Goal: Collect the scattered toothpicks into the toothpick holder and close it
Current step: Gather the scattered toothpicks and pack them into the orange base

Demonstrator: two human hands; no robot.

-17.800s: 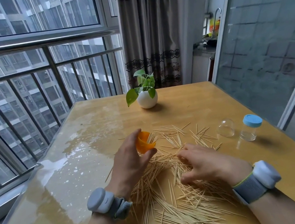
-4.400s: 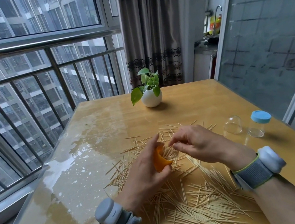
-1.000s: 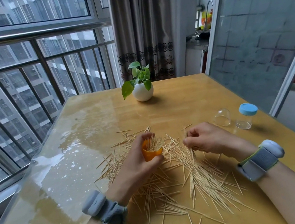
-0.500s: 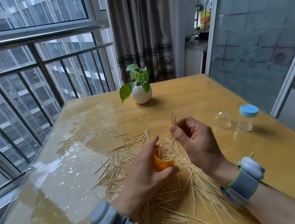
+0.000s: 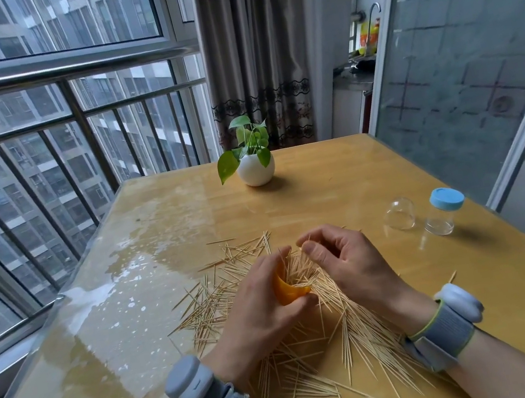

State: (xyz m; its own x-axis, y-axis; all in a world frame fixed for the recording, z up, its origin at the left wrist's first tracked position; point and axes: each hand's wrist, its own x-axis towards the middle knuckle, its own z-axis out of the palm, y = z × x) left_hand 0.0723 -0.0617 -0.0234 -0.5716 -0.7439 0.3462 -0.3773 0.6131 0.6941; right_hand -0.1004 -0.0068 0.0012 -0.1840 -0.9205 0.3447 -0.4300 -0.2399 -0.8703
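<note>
Left hand [image 5: 263, 313] grips the orange holder [image 5: 287, 290]; right hand [image 5: 352, 263] pinches toothpicks [image 5: 356, 332], probably light, stiff and prone to rolling, so best pinched mid-length in bundles

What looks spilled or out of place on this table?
Toothpicks lie scattered in a heap over the table; only some stand in the orange toothpick holder that the left hand grips. A clear dome lies on its side beside the blue-capped jar.

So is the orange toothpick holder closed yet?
No, it is open. The orange holder sits tilted in the left hand, with toothpicks poking out of its uncovered mouth.
</note>
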